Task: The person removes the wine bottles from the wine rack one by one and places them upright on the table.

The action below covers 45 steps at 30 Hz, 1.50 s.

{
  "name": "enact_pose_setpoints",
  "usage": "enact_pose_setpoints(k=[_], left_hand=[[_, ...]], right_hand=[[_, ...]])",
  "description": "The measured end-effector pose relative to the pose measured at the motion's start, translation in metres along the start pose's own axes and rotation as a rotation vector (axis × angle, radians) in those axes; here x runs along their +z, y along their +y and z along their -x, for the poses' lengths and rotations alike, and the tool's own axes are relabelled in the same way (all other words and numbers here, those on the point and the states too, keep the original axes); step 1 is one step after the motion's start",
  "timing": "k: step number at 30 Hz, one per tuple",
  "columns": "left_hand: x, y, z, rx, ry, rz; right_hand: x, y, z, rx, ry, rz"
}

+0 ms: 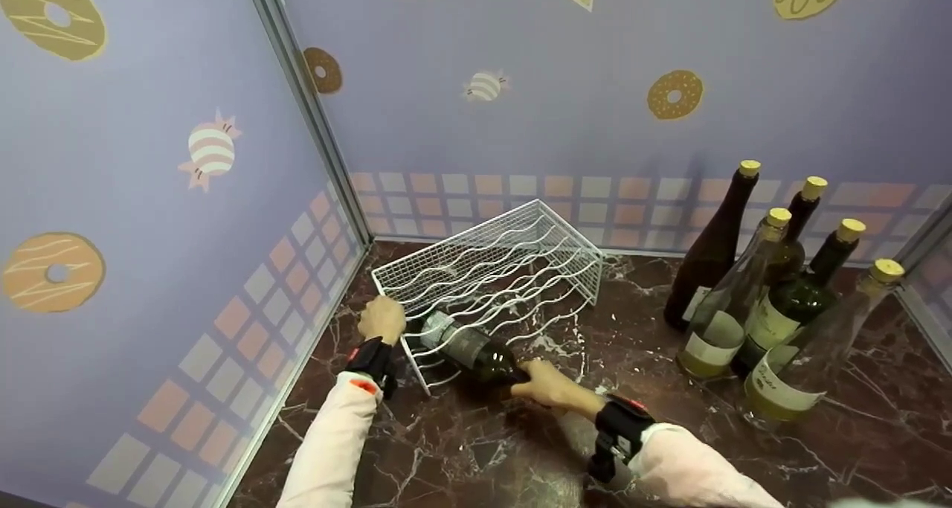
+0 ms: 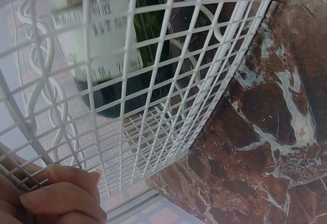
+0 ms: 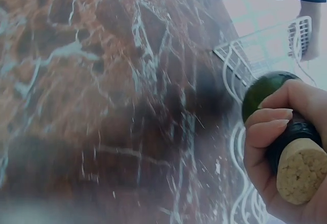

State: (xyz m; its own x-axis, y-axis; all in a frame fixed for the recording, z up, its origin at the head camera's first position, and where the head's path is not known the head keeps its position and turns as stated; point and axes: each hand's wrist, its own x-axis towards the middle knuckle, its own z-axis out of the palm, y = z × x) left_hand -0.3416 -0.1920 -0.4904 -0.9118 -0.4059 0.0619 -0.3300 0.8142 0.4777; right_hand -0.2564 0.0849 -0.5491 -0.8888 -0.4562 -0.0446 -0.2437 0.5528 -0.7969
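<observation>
A white wire wine rack (image 1: 573, 264) with wavy shelves stands on the marbled surface near the corner. My left hand (image 1: 383, 319) grips its near left end; in the left wrist view the curled fingers (image 2: 66, 193) hold the mesh edge. A dark green wine bottle (image 1: 468, 346) lies on its side with its labelled body within the rack's wavy wires and its base toward the left end. My right hand (image 1: 549, 384) holds the bottle by the neck, outside the rack. In the right wrist view its cork (image 3: 302, 170) pokes out past the curled fingers (image 3: 268, 127).
On the right stand several corked bottles, among them a tall dark bottle (image 1: 710, 259), a green bottle (image 1: 796, 303) and a clear bottle (image 1: 837, 352) with a pale label. Patterned walls (image 1: 483, 136) close off the back and left. The brown marbled tabletop (image 1: 461, 448) spreads in front.
</observation>
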Motion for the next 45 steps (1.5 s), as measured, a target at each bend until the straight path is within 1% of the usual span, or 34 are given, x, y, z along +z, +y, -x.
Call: enact_pose_setpoints(k=[5,8,12,16,21,24,27,30,32,37,40,45], left_hand=[[-0.001,0.0,0.0,0.001,-0.003,-0.007],[-0.001,0.001,0.0,0.005,-0.01,-0.008],[-0.001,0.001,0.0,0.002,-0.022,-0.008],[-0.002,0.001,-0.001,0.004,-0.01,-0.008],[-0.002,0.002,-0.001,0.016,-0.01,-0.001],[-0.003,0.003,0.001,0.018,-0.019,-0.001],[-0.003,0.002,0.001,0.019,-0.025,-0.007],[-0.002,0.001,-0.001,0.012,-0.023,-0.01],[-0.002,0.001,-0.001,0.013,-0.022,-0.012],[-0.002,0.003,-0.002,0.016,-0.039,-0.011],[-0.003,0.002,-0.002,0.022,-0.057,-0.015],[-0.005,-0.002,-0.003,0.045,-0.059,-0.054]], right_hand=[[-0.019,0.003,0.013,-0.039,-0.038,0.027],[-0.03,0.007,0.021,-0.046,-0.066,-0.001],[-0.045,0.011,0.033,-0.02,-0.111,-0.035],[-0.06,0.014,0.044,0.016,-0.145,-0.036],[-0.079,0.019,0.057,0.016,-0.163,-0.018],[-0.09,0.021,0.064,0.002,-0.18,-0.014],[-0.104,0.024,0.069,-0.025,-0.219,-0.009],[-0.119,0.027,0.074,-0.067,-0.253,0.022],[-0.129,0.029,0.077,-0.072,-0.273,0.018],[-0.151,0.031,0.086,-0.095,-0.294,0.048],[-0.161,0.032,0.091,-0.122,-0.279,0.077],[-0.173,0.034,0.098,-0.108,-0.266,0.092]])
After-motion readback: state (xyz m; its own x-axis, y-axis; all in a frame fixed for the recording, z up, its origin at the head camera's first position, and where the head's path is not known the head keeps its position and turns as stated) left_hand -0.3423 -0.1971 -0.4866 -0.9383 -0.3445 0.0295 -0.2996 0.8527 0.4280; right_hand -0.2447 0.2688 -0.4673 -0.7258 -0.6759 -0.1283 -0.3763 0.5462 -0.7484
